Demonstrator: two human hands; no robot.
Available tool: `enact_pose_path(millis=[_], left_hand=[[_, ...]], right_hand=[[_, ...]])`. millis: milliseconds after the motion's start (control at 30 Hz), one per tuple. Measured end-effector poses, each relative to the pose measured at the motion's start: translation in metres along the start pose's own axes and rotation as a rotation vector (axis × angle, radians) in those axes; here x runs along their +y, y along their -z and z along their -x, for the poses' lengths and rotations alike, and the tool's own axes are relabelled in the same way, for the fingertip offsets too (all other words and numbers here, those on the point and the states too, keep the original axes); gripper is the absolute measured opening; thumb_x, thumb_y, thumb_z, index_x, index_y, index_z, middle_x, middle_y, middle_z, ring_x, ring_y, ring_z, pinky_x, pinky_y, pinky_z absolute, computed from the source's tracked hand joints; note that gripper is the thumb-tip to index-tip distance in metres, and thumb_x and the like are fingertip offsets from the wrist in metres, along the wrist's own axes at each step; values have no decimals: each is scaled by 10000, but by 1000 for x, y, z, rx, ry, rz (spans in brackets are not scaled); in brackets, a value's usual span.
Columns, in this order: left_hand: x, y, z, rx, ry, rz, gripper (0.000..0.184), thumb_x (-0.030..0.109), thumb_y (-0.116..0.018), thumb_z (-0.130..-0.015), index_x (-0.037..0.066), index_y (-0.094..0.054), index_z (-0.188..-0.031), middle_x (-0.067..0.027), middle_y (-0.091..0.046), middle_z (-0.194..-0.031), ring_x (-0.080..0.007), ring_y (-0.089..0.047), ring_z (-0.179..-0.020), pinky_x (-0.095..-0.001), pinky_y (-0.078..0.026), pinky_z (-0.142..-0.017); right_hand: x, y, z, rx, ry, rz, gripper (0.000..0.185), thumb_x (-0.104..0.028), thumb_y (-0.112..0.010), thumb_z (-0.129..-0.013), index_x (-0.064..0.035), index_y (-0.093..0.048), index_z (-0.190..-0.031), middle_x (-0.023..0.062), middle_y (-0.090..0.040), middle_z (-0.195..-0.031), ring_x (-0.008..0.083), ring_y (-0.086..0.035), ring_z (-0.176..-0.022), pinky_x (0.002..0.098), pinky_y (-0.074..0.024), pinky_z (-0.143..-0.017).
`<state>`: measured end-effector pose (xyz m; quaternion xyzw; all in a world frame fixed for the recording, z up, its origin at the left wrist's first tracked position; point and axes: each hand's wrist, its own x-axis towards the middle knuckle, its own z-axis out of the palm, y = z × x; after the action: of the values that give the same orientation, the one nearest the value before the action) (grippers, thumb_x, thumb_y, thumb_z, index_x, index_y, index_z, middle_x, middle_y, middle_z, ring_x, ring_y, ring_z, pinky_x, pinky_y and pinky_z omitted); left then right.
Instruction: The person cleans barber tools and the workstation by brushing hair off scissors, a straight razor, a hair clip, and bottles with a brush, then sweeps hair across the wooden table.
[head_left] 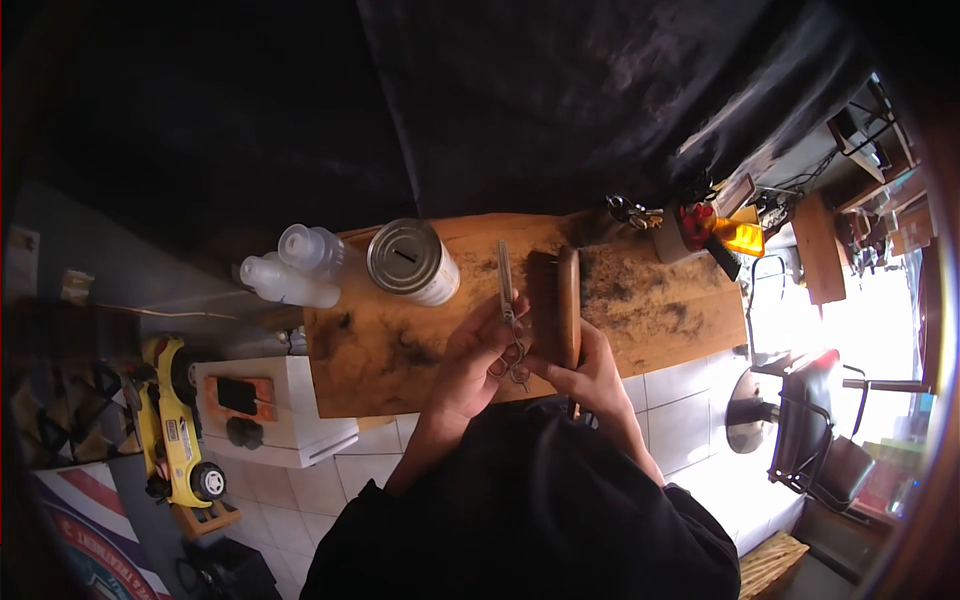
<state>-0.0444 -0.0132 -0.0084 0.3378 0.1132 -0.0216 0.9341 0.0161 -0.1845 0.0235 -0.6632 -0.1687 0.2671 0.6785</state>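
My left hand is closed around a pair of scissors. Their blades point away from me, and the finger rings hang near my fingers. Close beside it, my right hand grips a wooden brush with its dark bristles turned toward the scissors. Both are held over the wooden table, where dark patches that look like loose hair lie scattered. A metal can with a slot in its lid stands to the left of the scissors.
Two translucent bottles stand left of the can. At the table's right end is a container with red and yellow items, near several metal clips. A white cabinet, a yellow toy car and a barber chair flank the table.
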Motion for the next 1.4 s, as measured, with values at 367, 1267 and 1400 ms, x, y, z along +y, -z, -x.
enact_pose_path(millis=[367, 1267, 1400], left_hand=[[-10, -13, 1, 113, -160, -84, 513, 43, -605, -933, 37, -433, -1416, -49, -594, -1255, -46, -535, -771, -173, -395, -581], [4, -5, 17, 22, 156, -94, 325, 135, -510, -997, -35, -531, -1273, -89, -607, -1066, -141, -572, -838, -281, -491, -719], [11, 19, 12, -182, 199, -142, 347, 80, -522, -979, -28, -504, -1309, -106, -570, -1138, -153, -574, -912, -308, -497, -758]], right_hand=[[37, 13, -6, -28, 195, 247, 515, -184, -762, -727, 51, -548, -1132, 90, -644, -923, 177, -618, -873, 339, -503, -785], [-15, 54, 6, -278, 258, 513, 471, -403, -866, -658, -14, -653, -816, 125, -617, -809, 324, -620, -756, 401, -480, -680], [-4, 47, 5, 67, 295, 673, 459, -391, -869, -653, -17, -636, -782, 106, -552, -730, 294, -591, -683, 400, -462, -620]])
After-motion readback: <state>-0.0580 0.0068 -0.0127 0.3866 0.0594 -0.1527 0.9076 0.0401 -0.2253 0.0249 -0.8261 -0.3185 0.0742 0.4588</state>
